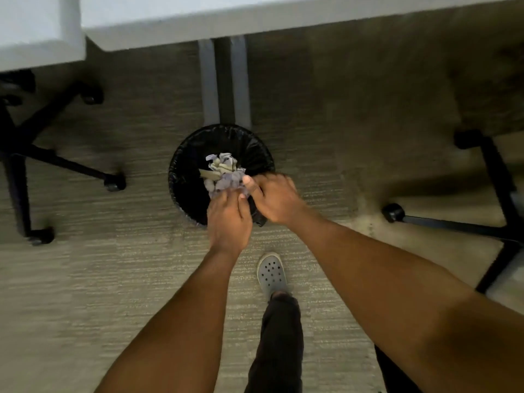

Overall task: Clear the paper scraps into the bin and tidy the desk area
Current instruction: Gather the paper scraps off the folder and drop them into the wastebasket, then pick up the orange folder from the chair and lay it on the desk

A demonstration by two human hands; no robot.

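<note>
Head view: two hands (left hand (230, 219), right hand (276, 199)), one bin (187, 163).

No readable text, label, brand, number or sign anywhere in view

Grey-beige ribbed carpet floor (113, 279), dim light. White bench (255, 21) edge along top, second white surface (37, 29) at top left. Grey bench legs (224, 80) below it. Black chair base with casters (56, 165) left, another chair base (487, 211) right.
</note>
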